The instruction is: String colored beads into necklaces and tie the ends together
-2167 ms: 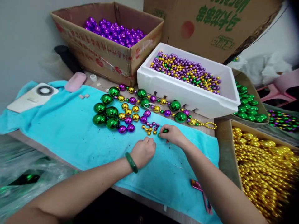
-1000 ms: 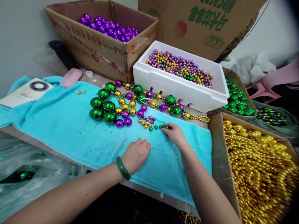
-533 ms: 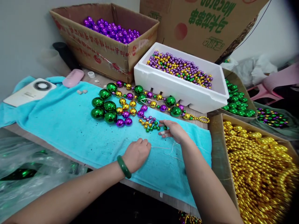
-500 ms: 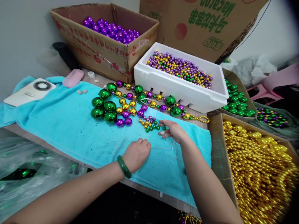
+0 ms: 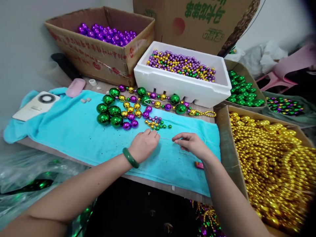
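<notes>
My left hand (image 5: 145, 144), with a green bangle (image 5: 130, 158) at the wrist, is closed on one end of a thin white thread (image 5: 166, 139) over the blue towel (image 5: 98, 144). To its right, my right hand (image 5: 189, 144) has thumb and forefinger pressed together at the thread's other end. Just beyond both hands lie small purple, gold and green beads (image 5: 155, 123). Larger green balls (image 5: 115, 111) and gold and purple balls sit to the left. A finished-looking string of mixed beads (image 5: 168, 106) runs along the towel's back edge.
Behind stand a carton of purple balls (image 5: 93, 59) and a white foam box (image 5: 180, 86). A carton of gold beads (image 5: 225, 141) is at the right. A phone (image 5: 36, 107) and pink case (image 5: 75, 87) lie left; a red lighter-like item (image 5: 198, 165) is beside my right forearm.
My right hand has drawn back from the small green beads toward me, its fingertips now together at the thread. My left hand stays closed. The camera view has shifted.
</notes>
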The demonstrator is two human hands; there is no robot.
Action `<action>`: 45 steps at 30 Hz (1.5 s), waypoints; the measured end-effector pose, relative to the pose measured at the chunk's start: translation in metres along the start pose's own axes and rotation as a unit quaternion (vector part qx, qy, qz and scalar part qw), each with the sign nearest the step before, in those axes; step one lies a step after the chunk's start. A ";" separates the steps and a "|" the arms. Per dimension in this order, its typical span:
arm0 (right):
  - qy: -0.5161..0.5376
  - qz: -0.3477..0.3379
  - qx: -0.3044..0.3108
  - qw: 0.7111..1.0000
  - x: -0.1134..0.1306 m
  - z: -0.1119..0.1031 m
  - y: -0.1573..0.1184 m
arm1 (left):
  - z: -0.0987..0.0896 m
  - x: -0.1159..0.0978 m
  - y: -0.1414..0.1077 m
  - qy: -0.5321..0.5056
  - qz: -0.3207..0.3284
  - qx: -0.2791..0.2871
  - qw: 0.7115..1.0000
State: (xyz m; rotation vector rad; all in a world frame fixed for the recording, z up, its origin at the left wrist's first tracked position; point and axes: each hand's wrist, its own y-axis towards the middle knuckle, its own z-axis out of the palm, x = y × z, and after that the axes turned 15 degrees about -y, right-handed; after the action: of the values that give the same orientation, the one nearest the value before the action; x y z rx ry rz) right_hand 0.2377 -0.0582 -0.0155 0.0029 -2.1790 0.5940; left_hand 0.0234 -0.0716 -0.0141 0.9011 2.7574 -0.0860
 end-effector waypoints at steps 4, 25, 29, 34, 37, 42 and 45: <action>0.032 0.011 -0.063 0.997 -0.014 0.023 -0.012 | 0.002 -0.002 0.001 0.038 0.072 -0.031 0.996; 0.297 0.060 -0.159 0.940 -0.064 0.049 -0.024 | 0.051 0.021 0.036 -0.116 -0.176 -0.087 0.974; 0.300 0.067 -0.164 0.937 -0.063 0.057 -0.027 | 0.047 0.021 0.038 -0.375 -0.228 -0.164 0.883; 0.274 0.055 -0.165 0.946 -0.059 0.066 -0.033 | 0.028 0.023 0.034 -0.805 -0.307 -0.183 0.474; 0.259 0.047 -0.169 0.950 -0.055 0.068 -0.034 | 0.018 0.026 0.029 -0.854 -0.300 -0.190 0.380; 0.243 0.039 -0.168 0.955 -0.047 0.068 -0.031 | 0.015 0.030 0.024 -0.865 -0.300 -0.205 0.346; 0.232 0.037 -0.169 0.957 -0.047 0.068 -0.029 | 0.016 0.033 0.022 -0.865 -0.299 -0.209 0.344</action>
State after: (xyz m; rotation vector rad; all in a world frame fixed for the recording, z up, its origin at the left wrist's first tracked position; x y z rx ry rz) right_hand 0.2225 -0.1219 -0.0741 -0.3670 -1.7966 0.2229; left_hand 0.0143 -0.0366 -0.0373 -0.4673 0.6579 -0.2383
